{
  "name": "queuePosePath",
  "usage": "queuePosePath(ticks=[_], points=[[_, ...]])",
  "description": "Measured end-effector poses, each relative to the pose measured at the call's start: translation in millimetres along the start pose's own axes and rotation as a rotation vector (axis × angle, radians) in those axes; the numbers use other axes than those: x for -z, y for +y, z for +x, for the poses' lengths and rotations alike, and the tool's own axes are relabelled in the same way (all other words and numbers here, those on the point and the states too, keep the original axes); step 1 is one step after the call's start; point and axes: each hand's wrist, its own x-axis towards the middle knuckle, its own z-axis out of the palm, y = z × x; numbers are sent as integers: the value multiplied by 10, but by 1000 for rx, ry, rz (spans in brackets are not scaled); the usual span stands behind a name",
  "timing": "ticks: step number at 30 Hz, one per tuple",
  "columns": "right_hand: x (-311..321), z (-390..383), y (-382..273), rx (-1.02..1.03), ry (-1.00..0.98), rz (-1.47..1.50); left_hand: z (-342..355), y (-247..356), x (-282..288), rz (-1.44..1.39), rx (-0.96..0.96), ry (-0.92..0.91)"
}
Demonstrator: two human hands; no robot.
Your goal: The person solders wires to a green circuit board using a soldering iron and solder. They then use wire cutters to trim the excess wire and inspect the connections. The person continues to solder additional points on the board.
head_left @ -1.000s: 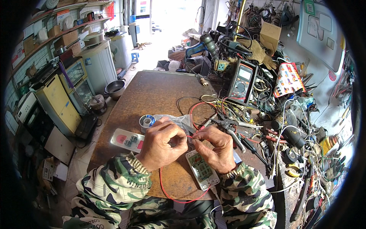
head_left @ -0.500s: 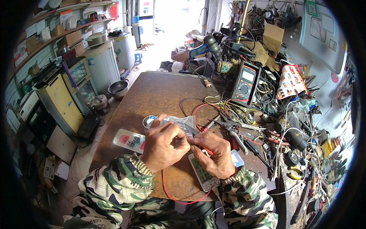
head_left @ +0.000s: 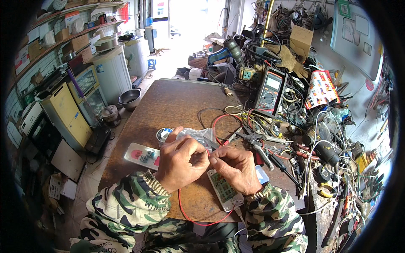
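Daylight floods in from the far doorway (head_left: 196,19), which is blown out to white, glare spilling onto the floor (head_left: 179,44) beside it. The near left lies in dim shade; the table (head_left: 168,103) is moderately lit. The fingers (head_left: 192,145) look fairly crisp. Fisheye distortion bends the left shelf (head_left: 101,26), and black vignetting swallows the corners.

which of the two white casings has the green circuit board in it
The casing nearest the right hand; the other casing, left of the left hand, shows a red patch instead.
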Motion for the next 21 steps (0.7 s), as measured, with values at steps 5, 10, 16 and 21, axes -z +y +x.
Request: queuePosePath(ticks=[5,10,16,21], points=[[17,5,99,-85,-27,121,-15,11,-15,57,-72,-16],[8,14,112,-43,-23,152,-28,11,-37,41,-103,3],[41,38,105,-89,19,149,-20,-11,-24,27,-119,-20],[97,42,120,-88,37,83,38,49,77,-137,88,-99]])
